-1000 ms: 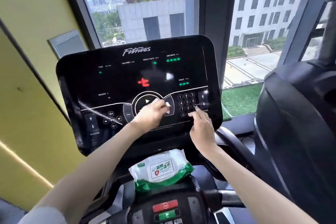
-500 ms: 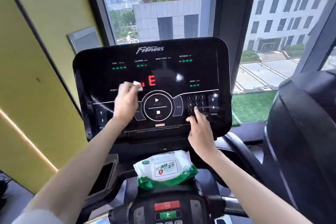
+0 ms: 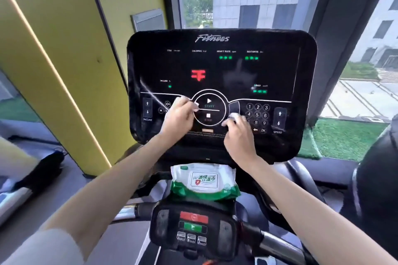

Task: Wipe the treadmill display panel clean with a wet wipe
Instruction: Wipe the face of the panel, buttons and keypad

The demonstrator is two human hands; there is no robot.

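The black treadmill display panel stands in front of me, lit with a red figure and green dots. My left hand rests with bent fingers on the panel just left of the round start/stop ring, and I see nothing in it. My right hand is on the panel right of the ring, beside the number keypad. A small white wet wipe shows at its fingertips, pressed against the panel. Motion blur softens both hands.
A green and white pack of wet wipes lies on the ledge below the panel. Lower down sits a control pod with red and green buttons. A yellow wall is on the left, windows behind, and another black machine on the right.
My left hand came down from the panel's upper left to the edge of the ring. The white wipe now shows at my right hand, which shifted left off the keypad. My view swung left.
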